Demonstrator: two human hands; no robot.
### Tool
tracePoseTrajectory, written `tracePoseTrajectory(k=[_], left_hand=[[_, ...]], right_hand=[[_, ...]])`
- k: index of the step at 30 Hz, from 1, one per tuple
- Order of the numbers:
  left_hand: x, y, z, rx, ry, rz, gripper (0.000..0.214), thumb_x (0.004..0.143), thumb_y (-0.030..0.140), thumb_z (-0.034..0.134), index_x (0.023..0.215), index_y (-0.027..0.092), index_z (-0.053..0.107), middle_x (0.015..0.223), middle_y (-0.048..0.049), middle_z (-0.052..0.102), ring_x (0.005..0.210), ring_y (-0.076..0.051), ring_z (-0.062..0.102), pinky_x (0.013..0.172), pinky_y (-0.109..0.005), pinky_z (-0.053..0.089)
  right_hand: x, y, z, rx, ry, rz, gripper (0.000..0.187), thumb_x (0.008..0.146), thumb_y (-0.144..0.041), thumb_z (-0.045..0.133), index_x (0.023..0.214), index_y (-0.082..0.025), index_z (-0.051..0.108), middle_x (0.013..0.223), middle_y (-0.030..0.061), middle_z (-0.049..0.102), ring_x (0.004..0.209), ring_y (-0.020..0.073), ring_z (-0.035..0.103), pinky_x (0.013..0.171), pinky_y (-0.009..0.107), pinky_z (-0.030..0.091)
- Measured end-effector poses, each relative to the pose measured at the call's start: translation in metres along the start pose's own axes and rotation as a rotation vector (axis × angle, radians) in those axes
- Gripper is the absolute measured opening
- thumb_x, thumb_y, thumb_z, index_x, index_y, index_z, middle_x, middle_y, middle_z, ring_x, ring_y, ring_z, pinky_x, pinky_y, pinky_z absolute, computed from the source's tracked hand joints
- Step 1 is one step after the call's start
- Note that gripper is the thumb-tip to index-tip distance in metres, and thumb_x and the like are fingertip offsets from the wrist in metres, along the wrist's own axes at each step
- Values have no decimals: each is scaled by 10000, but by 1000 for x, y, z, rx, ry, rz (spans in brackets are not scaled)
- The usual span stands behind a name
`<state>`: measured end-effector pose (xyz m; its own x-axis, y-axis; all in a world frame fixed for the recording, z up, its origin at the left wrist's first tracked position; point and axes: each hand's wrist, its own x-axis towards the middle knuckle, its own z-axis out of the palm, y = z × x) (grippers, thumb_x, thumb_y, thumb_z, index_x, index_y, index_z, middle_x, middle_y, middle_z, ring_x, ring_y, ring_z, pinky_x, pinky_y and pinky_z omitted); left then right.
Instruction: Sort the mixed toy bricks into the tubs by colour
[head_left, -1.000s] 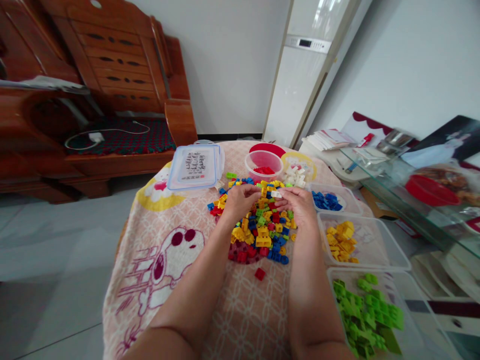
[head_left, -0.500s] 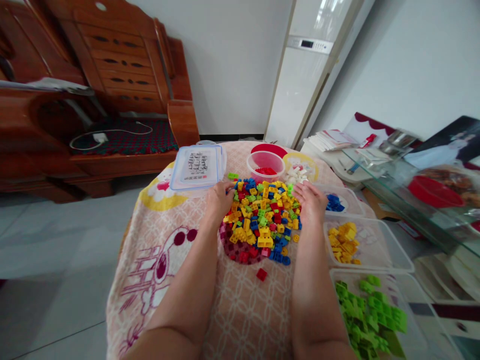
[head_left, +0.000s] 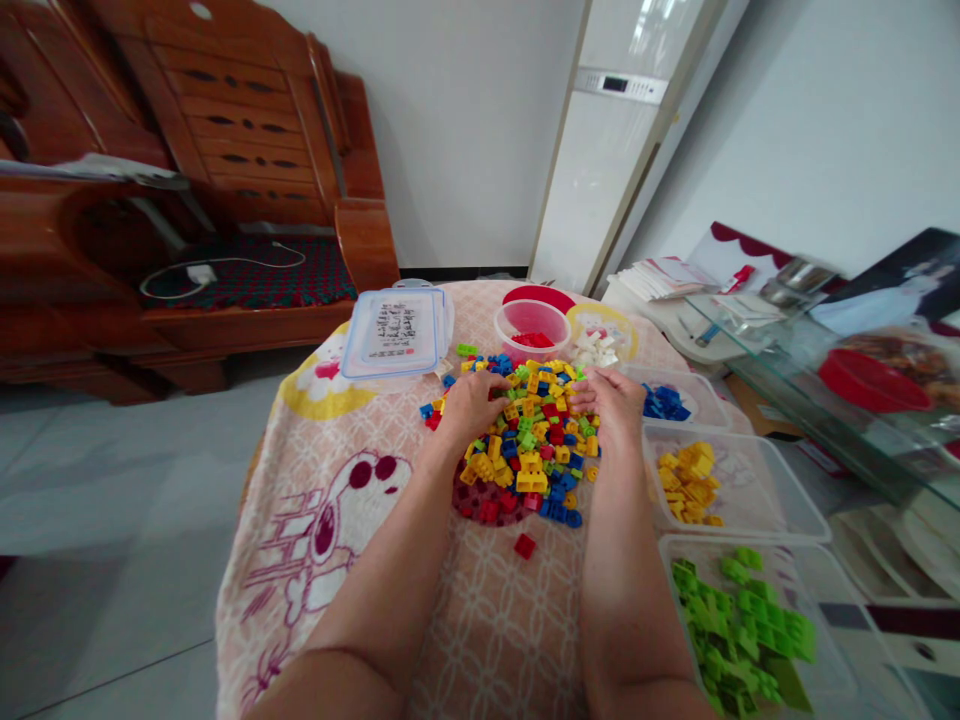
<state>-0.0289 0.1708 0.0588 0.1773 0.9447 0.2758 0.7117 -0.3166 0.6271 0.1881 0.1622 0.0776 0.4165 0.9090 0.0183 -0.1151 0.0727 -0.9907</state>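
A heap of small plastic bricks (head_left: 529, 440) in red, yellow, blue and green lies in the middle of a cartoon-print tablecloth (head_left: 337, 520). My left hand (head_left: 466, 408) lies palm down on the heap's left side, fingers loosely bent over the bricks. At the heap's right edge, my right hand (head_left: 616, 408) has its fingers drawn together among the bricks; what they hold, if anything, is hidden. A single red brick (head_left: 524, 545) sits apart, nearer to me.
To the right stand clear tubs of blue bricks (head_left: 664, 402), yellow bricks (head_left: 686, 480) and green bricks (head_left: 739, 625). Behind the heap are a round tub with red bricks (head_left: 529, 330), white bricks (head_left: 595, 350) and a lidded clear box (head_left: 397, 332). A glass table (head_left: 825, 380) is at right.
A second ago both hands pinched a white brick above the heap. They then spread to the heap's two sides, and now have come back inward onto the bricks.
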Motion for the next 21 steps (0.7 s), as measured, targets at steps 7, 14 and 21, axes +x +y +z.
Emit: tracePoseTrajectory(k=[7,14,21], left_hand=[[-1,15,5,-199,-80,30,256,759,130,690,956,234,815,934,-6,795,816,-174,713,823,-270,552],[1,-9,-6,-207,171,-116,241,820,150,639,982,188,814,1019,-56,801,903,-209,729,922,-324,555],[-2,-34,-13,-105,301,-249,285,852,168,597,1045,173,807,1077,-94,790,995,-248,727,966,-359,536]], right_hand=[[-4,-2,3,-39,-34,-6,360,646,-457,810,795,-156,681,552,3,673,398,134,610,360,201,479],[-8,-5,2,-138,-123,-4,310,617,-400,747,797,-150,708,539,-6,668,376,115,570,339,186,433],[-14,3,16,-326,-266,-52,272,684,-390,672,810,-160,744,498,-41,618,352,102,504,342,190,360]])
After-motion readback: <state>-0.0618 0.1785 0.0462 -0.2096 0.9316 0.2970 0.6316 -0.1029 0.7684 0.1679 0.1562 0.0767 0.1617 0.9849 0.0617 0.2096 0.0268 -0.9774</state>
